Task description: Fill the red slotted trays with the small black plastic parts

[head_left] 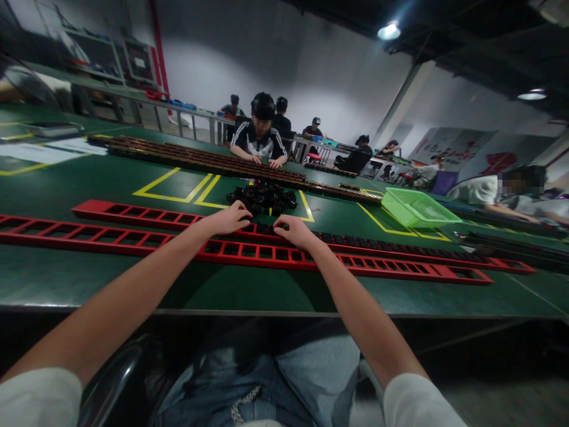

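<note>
In the head view, your left hand (231, 218) and right hand (296, 230) rest fingers-down on the far red rack (146, 215) at frame centre, apparently pressing small black parts into its slots; whether either pinches a piece, you cannot tell. A part seated crooked could jam or pop out. The pile of black parts (262, 197) lies on the counter (66, 184) just beyond your fingertips.

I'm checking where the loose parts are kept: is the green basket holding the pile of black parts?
No, the green basket looks empty off to the right, while the black parts lie heaped on the green table.
</note>
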`<move>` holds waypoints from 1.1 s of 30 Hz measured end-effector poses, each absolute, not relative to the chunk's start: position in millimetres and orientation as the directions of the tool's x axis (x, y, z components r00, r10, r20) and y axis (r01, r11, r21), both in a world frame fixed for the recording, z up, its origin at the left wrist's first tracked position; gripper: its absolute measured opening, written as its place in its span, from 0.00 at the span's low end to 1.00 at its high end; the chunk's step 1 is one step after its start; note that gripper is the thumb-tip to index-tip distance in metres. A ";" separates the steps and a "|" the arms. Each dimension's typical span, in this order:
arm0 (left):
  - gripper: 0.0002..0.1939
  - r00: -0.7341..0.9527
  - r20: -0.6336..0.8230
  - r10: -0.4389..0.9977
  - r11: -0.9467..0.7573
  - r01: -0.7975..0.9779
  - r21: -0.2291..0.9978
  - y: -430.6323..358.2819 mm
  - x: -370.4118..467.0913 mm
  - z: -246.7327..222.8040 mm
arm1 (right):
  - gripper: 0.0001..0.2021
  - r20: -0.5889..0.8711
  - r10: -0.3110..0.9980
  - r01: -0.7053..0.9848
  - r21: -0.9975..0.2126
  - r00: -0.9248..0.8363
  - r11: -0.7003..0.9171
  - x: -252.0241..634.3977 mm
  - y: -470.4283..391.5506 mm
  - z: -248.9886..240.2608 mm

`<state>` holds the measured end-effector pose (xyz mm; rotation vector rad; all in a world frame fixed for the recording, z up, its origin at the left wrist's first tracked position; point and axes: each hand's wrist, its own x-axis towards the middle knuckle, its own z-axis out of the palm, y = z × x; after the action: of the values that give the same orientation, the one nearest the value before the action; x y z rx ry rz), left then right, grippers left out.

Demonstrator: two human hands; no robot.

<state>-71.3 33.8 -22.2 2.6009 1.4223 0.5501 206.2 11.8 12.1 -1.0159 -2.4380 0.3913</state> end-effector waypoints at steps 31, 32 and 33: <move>0.19 0.356 0.383 0.852 -0.511 0.723 0.464 7.4 -61.3 8.1 | 0.03 0.311 0.716 0.589 -0.413 -0.625 0.694 207.2 13.0 11.2; 0.19 0.368 0.354 0.860 -0.504 0.724 0.470 5.6 -60.7 9.1 | 0.03 0.312 0.717 0.591 -0.413 -0.623 0.693 207.1 13.1 11.0; 0.18 0.382 0.330 0.863 -0.501 0.725 0.472 4.4 -60.1 9.5 | 0.03 0.312 0.719 0.594 -0.411 -0.622 0.692 207.0 13.2 10.9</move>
<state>-60.1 4.4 9.5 2.3934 1.4075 0.8005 207.0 13.2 10.9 -1.0133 -2.4481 0.3710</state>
